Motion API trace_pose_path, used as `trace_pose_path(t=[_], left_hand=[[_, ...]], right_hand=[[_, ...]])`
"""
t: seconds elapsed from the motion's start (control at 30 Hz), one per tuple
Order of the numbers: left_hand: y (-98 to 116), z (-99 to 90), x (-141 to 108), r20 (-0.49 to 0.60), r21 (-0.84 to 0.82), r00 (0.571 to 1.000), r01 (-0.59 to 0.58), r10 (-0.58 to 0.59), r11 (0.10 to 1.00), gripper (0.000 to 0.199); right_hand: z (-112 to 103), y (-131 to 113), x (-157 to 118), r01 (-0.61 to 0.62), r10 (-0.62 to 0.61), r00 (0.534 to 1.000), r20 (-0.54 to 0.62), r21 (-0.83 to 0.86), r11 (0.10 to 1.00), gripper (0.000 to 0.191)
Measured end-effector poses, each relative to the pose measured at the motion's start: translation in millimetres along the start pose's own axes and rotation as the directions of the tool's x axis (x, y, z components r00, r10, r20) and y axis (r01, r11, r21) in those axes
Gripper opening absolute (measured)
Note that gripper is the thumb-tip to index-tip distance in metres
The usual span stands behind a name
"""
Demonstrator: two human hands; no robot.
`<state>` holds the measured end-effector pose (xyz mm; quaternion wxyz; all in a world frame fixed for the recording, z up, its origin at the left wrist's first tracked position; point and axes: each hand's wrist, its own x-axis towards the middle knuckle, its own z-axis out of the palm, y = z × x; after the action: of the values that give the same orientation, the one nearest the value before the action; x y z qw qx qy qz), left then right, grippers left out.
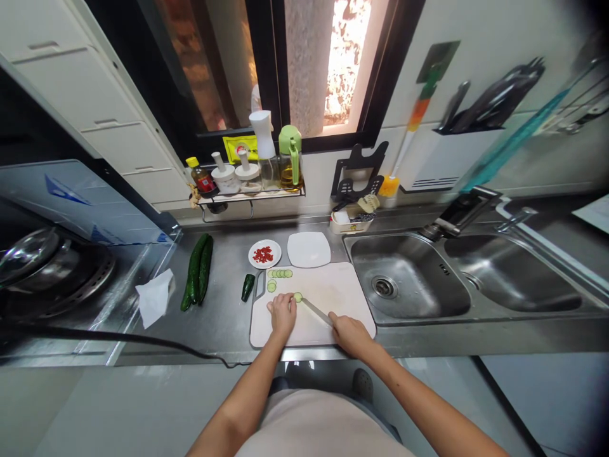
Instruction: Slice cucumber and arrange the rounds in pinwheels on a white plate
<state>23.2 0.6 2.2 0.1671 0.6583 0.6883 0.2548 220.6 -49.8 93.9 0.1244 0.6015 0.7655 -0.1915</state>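
- White, the cutting board (345, 320) lies flat on the steel counter (221, 327), and we see both of our hands at work over it.
- Our left hand (284, 314) rests on the board with its fingers bent around a cucumber piece (298, 297); they hide most of it, and its pale cut end shows beside them.
- Our right hand (351, 333) grasps the knife (318, 312) by its handle, fingers wrapped round, the blade's tip at that cut end.
- We see thin slices (280, 274) overlapping in a row near the board's far left corner, with more just below.
- A dark green stub (247, 287) lies just left of the board.
- Farther left, we find whole cucumbers (194, 273) side by side, near a white paper (155, 298).
- Beyond the board stand a round plate (253, 261) of red bits (263, 254) and a square plate (309, 249).
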Motion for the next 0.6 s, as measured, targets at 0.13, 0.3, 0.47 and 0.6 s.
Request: trace_pose_path(t=[0.13, 0.3, 0.47, 0.6], left_hand=[[0.3, -0.2, 0.2, -0.005, 0.011, 1.0, -0.007, 0.007, 1.0, 0.023], [1.4, -1.3, -0.4, -0.002, 0.013, 1.0, -0.004, 0.004, 1.0, 0.022], [2.2, -1.9, -0.4, -0.007, 0.027, 1.0, -0.002, 0.002, 1.0, 0.022], [3.2, -2.8, 0.0, 0.006, 0.024, 1.0, 0.01, -0.011, 1.0, 0.022]], right_hand=[[1.6, -0.1, 1.0, 0.003, -0.003, 1.0, 0.013, 0.003, 1.0, 0.029], [3.1, -0.6, 1.8, 0.005, -0.005, 1.0, 0.024, 0.009, 1.0, 0.029], [6.0, -1.6, 2.9, 0.013, -0.013, 0.999, 0.035, 0.007, 1.0, 0.029], [5.9, -2.8, 3.7, 0.007, -0.007, 0.998, 0.056, -0.002, 1.0, 0.031]])
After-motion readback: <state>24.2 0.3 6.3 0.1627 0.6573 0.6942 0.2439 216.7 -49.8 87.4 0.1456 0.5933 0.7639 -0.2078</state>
